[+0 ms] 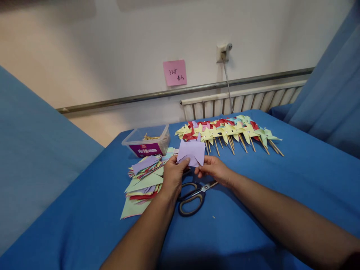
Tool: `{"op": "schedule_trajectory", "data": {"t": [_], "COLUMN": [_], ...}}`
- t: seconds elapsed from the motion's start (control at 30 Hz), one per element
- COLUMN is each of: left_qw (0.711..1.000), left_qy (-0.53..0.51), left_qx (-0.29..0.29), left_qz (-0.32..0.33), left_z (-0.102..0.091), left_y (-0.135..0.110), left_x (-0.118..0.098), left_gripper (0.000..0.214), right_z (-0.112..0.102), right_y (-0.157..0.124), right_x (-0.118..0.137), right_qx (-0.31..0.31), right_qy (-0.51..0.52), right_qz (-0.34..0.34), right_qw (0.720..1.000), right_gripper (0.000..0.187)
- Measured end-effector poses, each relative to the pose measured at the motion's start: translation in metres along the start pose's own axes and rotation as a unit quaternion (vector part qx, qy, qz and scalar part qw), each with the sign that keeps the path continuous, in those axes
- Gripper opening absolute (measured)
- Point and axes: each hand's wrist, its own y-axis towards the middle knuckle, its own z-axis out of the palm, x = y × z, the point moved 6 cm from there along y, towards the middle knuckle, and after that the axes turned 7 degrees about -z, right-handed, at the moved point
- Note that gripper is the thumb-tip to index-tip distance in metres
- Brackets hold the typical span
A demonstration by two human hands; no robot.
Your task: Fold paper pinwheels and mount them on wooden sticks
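Note:
A purple paper square (191, 150) with slits at its corners is held up over the middle of the table. My left hand (174, 171) pinches its lower left part, the thumb lying across the front. At the lower right corner, the fingers of my right hand (213, 169) are closed on the paper's edge. Beneath the hands lies a pair of scissors (194, 195) with dark handles, its blade tips hidden under my right hand. Stacks of coloured paper (143, 183) sit to the left of my left hand, partly covered by it.
A clear plastic box (146, 139) with a purple label holds thin sticks at the back left. Several finished paper pinwheels (226, 131) on sticks lie in rows at the back right. The blue-covered table (247, 232) meets a wall with a radiator (247, 98), pipe and socket (224, 53).

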Motion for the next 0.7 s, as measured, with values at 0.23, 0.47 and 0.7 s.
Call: {"op": "schedule_trajectory", "data": {"t": [0.23,0.47,0.7], "left_qw": [1.000,0.998,0.984], "left_qy": [0.003,0.004,-0.070], "left_qx": [-0.002,0.051,0.127], "left_qz": [0.015,-0.048,-0.105], "left_z": [0.001,0.013,0.018], "left_y": [-0.002,-0.011,-0.014], "left_x": [-0.002,-0.001,-0.010], "left_gripper": [0.041,0.045,0.038], "right_z": [0.003,-0.022,-0.030], "right_y": [-0.002,0.011,0.013], "right_x": [-0.001,-0.002,0.007], "right_qx": [-0.008,-0.105,0.004], "right_qy": [0.027,-0.085,-0.185], "right_qz": [0.009,-0.009,0.005], "right_qw": [1.000,0.991,0.983], "right_gripper": [0.037,0.038,0.029]}}
